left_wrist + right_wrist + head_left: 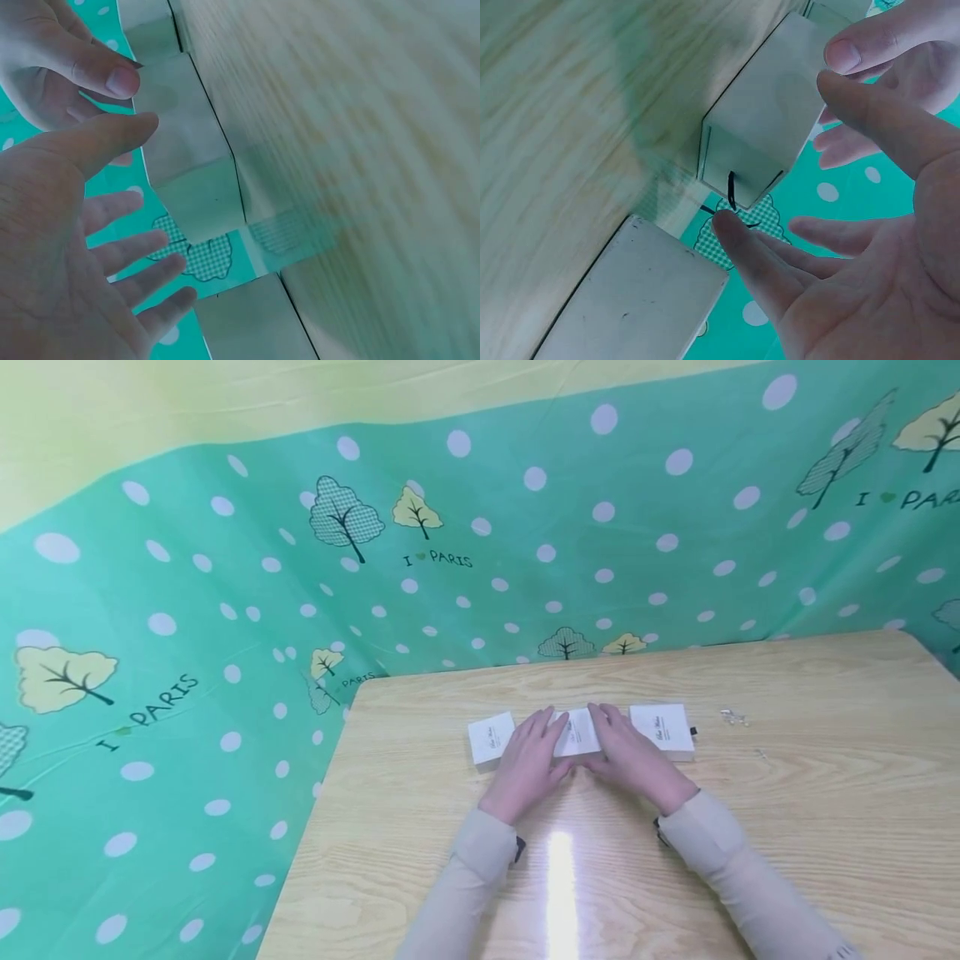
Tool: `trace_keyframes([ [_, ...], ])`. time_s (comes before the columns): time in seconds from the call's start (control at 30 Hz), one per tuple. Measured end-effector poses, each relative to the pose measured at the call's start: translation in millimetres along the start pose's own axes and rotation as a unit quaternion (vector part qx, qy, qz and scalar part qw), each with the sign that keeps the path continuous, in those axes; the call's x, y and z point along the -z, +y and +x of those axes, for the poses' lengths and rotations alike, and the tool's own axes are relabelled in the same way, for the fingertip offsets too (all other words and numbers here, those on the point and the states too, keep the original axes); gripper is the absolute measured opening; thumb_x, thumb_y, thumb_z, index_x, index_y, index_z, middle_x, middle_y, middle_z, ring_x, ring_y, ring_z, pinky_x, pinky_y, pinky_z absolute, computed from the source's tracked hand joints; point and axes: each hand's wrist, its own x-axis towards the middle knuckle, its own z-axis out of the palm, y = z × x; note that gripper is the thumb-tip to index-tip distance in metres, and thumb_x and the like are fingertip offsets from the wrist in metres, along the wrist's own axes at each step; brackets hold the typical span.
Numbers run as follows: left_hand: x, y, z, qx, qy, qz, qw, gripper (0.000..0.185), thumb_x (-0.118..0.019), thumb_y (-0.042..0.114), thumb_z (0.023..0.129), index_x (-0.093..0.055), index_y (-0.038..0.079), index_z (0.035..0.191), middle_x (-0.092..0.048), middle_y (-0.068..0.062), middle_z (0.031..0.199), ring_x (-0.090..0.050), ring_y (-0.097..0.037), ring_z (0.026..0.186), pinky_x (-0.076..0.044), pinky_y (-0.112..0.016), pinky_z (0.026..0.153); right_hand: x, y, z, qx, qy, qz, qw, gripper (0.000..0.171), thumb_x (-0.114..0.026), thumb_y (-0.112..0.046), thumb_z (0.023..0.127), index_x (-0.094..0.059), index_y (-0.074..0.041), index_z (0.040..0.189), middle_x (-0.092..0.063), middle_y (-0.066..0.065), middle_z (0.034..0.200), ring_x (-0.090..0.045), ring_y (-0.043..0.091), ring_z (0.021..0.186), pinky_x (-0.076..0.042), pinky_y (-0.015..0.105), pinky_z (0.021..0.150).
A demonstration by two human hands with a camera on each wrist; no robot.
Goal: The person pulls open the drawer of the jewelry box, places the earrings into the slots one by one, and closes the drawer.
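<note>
Three white boxes in a row on wooden table point(787, 827). Middle box point(578, 732) sits tilted between both hands. Left hand point(527, 765) and right hand point(632, 756) flank it, fingers spread and nearly straight (touching its sides, not gripping). Left box point(489, 737), right box point(662, 728) lie flat alongside.

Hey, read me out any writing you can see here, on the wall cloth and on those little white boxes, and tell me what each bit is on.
"I PARIS", with a heart after the I: on the green dotted cloth, repeated beside its trees.
Left box, middle box between both hands, right box: print too small to read.
</note>
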Motion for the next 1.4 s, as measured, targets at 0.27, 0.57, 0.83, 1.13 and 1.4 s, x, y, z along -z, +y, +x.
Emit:
trace_keyframes([
  [0.27, -0.5, 0.0, 7.6, 0.009, -0.014, -0.013, 0.9998, 0.074, -0.063, 0.045, 0.095, -0.033, 0.014, 0.155, -0.030, -0.011, 0.161, -0.029, -0.026, 0.148, -0.026, -0.043, 0.121, -4, 2, 4, 0.016, 0.007, -0.023, 1.000, 0.071, -0.073, -0.020, 0.090, -0.039, 0.014, 0.142, -0.042, 0.035, 0.142, -0.046, 0.050, 0.129, -0.043, 0.059, 0.105],
  [0.57, -4.2, -2.9, 11.2, 0.016, -0.027, -0.030, 0.9991, 0.073, -0.063, 0.046, 0.094, -0.035, 0.014, 0.154, -0.031, -0.010, 0.160, -0.031, -0.026, 0.147, -0.025, -0.041, 0.121, -6, 0, 7, 0.034, 0.024, -0.028, 0.999, 0.051, -0.069, -0.014, 0.093, -0.051, 0.016, 0.130, -0.047, 0.037, 0.134, -0.054, 0.050, 0.120, -0.048, 0.057, 0.100],
  [0.83, -3.5, -3.8, 13.1, 0.025, -0.028, -0.076, 0.9964, 0.073, -0.071, 0.042, 0.090, -0.042, 0.011, 0.150, -0.036, -0.012, 0.157, -0.035, -0.027, 0.145, -0.035, -0.041, 0.116, -5, 1, 9, 0.028, 0.014, -0.035, 0.999, 0.049, -0.072, -0.014, 0.090, -0.056, 0.013, 0.127, -0.045, 0.038, 0.136, -0.057, 0.051, 0.115, -0.050, 0.056, 0.097],
  [1.13, -2.6, -2.4, 16.0, 0.038, -0.035, -0.103, 0.9933, 0.076, -0.077, 0.037, 0.085, -0.044, 0.011, 0.149, -0.037, -0.013, 0.157, -0.036, -0.028, 0.144, -0.036, -0.040, 0.116, -5, 2, 10, 0.028, 0.014, -0.048, 0.998, 0.052, -0.075, -0.015, 0.088, -0.056, 0.015, 0.127, -0.045, 0.040, 0.135, -0.060, 0.050, 0.109, -0.053, 0.053, 0.093],
  [1.4, -2.1, -3.3, 16.8, 0.044, -0.039, -0.116, 0.9915, 0.078, -0.078, 0.035, 0.084, -0.044, 0.011, 0.149, -0.036, -0.013, 0.157, -0.036, -0.028, 0.144, -0.036, -0.041, 0.116, -6, 3, 11, 0.022, 0.009, -0.051, 0.998, 0.054, -0.075, -0.015, 0.088, -0.055, 0.015, 0.128, -0.044, 0.039, 0.137, -0.061, 0.049, 0.109, -0.053, 0.053, 0.093],
])
